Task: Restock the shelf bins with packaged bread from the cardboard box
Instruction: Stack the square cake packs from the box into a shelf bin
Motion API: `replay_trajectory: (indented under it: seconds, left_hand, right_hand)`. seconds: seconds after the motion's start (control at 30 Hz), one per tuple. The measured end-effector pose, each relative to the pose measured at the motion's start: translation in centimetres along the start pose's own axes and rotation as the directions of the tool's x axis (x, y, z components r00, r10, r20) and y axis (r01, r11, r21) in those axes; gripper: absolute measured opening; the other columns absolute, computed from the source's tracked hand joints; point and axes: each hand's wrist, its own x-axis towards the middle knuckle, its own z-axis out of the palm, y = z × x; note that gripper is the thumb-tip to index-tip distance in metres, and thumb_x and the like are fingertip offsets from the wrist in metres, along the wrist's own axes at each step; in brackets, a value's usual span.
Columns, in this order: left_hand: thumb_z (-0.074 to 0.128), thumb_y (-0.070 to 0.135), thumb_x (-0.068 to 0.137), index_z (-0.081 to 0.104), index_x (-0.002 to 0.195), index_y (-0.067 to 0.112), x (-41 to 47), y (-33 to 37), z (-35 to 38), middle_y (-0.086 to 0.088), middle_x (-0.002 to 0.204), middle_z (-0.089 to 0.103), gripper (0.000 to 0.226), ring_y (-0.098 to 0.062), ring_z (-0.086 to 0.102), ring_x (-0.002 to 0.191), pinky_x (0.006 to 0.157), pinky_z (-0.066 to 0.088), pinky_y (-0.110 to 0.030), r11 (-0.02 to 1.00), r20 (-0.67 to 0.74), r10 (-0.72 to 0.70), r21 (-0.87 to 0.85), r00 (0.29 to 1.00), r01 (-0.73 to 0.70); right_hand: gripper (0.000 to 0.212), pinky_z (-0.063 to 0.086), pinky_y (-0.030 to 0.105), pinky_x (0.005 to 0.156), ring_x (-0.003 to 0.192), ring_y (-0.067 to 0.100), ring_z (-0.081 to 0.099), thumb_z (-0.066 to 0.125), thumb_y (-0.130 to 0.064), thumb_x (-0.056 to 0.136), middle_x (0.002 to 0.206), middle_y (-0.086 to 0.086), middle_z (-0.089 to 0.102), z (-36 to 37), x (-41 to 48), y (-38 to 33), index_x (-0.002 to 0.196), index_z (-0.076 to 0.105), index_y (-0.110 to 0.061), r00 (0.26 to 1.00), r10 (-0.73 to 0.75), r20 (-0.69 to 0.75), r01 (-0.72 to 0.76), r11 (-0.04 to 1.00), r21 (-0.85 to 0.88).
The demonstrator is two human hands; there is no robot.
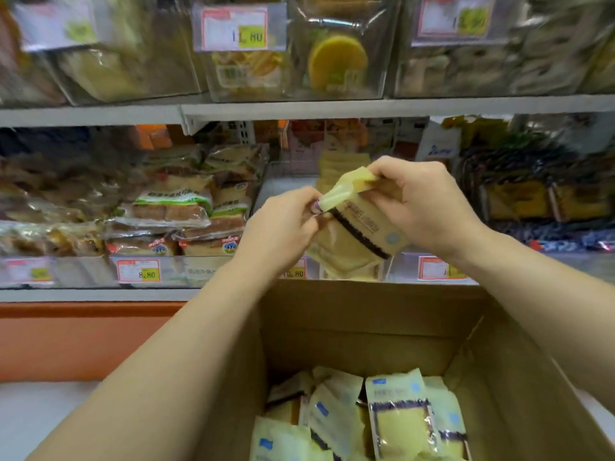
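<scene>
Bread packet (359, 234) held near upright above the cardboard box (332, 321), left hand (286, 224) pinching its top seal, right hand (422, 207) fingers curled round its upper edge, shelf bin (286, 184) directly behind.

the middle bin (286, 186) looks partly free at left; neighbouring bread packs (173, 207) crowd that side.

Grey shelf boards (332, 108) run across a store rack; below, an orange kick panel (83, 341) meets pale floor (40, 414).
</scene>
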Motion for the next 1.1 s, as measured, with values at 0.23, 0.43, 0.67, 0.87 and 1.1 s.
replay_trajectory:
  seconds: [0.23,0.43,0.67,0.87,1.1]
  left_hand:
    - [0.049,0.014,0.094,0.054,0.090,0.021,2.9,1.5,2.8,0.005,0.084,0.060,0.010,-0.017,0.055,0.080,0.068,0.048,-0.038,0.996,-0.243,-0.046,-0.086,0.969,0.026]
    - [0.052,0.019,0.096,0.052,0.082,0.014,3.5,0.7,5.4,0.005,0.073,0.056,0.015,-0.008,0.051,0.067,0.056,0.038,-0.019,0.906,-0.212,-0.313,-0.359,0.926,0.224]
    - [0.054,0.022,0.096,0.056,0.100,0.015,3.5,-1.0,7.6,0.005,0.091,0.063,0.009,-0.014,0.061,0.087,0.075,0.051,-0.027,0.877,-0.036,-0.322,-0.386,0.946,0.285]
    - [0.061,0.025,0.092,0.058,0.119,0.011,3.5,-3.4,7.7,-0.006,0.112,0.067,0.031,-0.024,0.062,0.104,0.086,0.050,-0.034,0.940,0.278,-0.325,-0.008,0.904,0.340]
    - [0.074,0.043,0.078,0.044,0.133,0.022,4.9,-4.1,5.8,0.011,0.129,0.055,0.066,-0.008,0.056,0.113,0.097,0.048,-0.035,0.816,0.386,-0.231,-0.423,0.893,0.394]
  right_hand:
    - [0.034,0.052,0.036,0.085,0.096,0.011,0.057,0.069,-0.024,0.085,0.103,-0.010,0.060,-0.3,-0.1,3.9,0.117,0.060,-0.018,0.967,0.203,-0.156,-0.191,0.978,0.084]
    - [0.068,0.048,0.025,0.083,0.098,0.007,0.059,0.074,-0.038,0.078,0.106,-0.011,0.061,0.8,-1.0,6.3,0.136,0.041,-0.025,0.854,0.521,0.009,-0.497,0.810,0.310]
    - [0.050,0.044,0.023,0.086,0.105,0.010,0.057,0.069,-0.030,0.085,0.119,-0.004,0.061,3.2,-0.4,7.8,0.130,0.052,-0.020,0.875,0.468,0.122,-0.483,0.862,0.154]
    - [0.045,0.045,0.033,0.093,0.106,0.018,0.054,0.068,-0.032,0.085,0.105,-0.004,0.059,4.6,-1.4,7.4,0.125,0.051,-0.019,0.857,0.448,0.254,-0.448,0.892,-0.059]
    - [0.077,0.032,0.041,0.102,0.127,0.027,0.034,0.071,-0.050,0.075,0.135,0.004,0.047,4.4,0.0,8.0,0.138,0.037,-0.022,0.839,0.461,0.289,-0.404,0.883,-0.237]
